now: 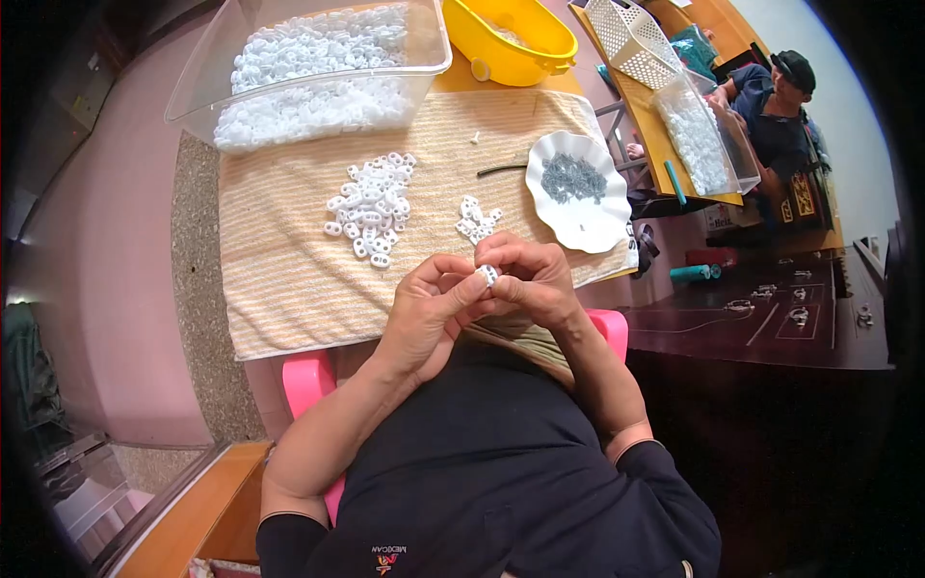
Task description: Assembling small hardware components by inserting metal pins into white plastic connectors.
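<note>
Close to my body, at the table's near edge, my left hand [431, 306] and my right hand [536, 281] meet, both closed on one small white plastic piece [489, 275] with dark spots or holes. Thumbs and fingertips of both hands pinch it and hide most of it. Just beyond my fingers is a small cluster of white pieces [476, 220]. Further left lies a larger heap of white two-holed oval pieces [374, 207]. At the right, a white scalloped plate [588, 231] carries many tiny dark grey parts [574, 179].
A striped towel [279, 299] covers the table. Behind stand a clear bin [434, 72] of white pieces and a yellow tub [501, 60]. A black rod [501, 171] lies beside the plate. Another person [761, 116] sits at the far right by a second table with a clear container [696, 144].
</note>
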Demonstrator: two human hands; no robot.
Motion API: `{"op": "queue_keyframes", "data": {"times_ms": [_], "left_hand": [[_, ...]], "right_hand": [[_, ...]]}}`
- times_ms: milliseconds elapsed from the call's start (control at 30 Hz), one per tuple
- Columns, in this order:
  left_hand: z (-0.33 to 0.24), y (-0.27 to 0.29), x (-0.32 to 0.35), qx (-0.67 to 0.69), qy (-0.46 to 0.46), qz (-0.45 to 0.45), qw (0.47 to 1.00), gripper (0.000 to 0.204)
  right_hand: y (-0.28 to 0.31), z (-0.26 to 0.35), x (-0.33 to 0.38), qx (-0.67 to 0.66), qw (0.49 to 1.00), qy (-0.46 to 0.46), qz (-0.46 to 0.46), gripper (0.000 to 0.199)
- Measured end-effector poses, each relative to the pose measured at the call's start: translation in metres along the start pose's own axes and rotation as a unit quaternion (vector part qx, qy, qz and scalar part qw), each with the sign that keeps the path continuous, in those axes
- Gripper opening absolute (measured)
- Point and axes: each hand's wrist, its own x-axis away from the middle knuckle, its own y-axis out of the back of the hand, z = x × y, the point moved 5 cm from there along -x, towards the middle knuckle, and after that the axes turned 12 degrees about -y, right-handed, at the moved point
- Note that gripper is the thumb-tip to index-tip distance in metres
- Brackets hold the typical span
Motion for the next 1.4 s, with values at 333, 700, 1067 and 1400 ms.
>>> {"op": "queue_keyframes", "data": {"times_ms": [333,700,1067,1400], "left_hand": [[0.000,-0.004,0.003,-0.014,-0.014,0.013,1.000,0.007],[0.006,-0.002,0.001,-0.012,0.020,0.007,1.000,0.007],[-0.002,0.001,-0.002,-0.037,-0.012,-0.027,0.999,0.013],[-0.004,0.002,-0.003,-0.062,-0.018,-0.045,0.997,0.010]], "right_hand": [[-0.008,0.009,0.005,0.030,0.999,0.020,-0.025,0.024],[-0.002,0.009,0.006,0.050,0.998,-0.030,-0.022,0.015],[0.058,0.095,-0.038,0.203,0.933,0.078,-0.287,0.019],[0.117,0.175,-0.121,0.324,0.864,0.210,-0.322,0.047]]}}
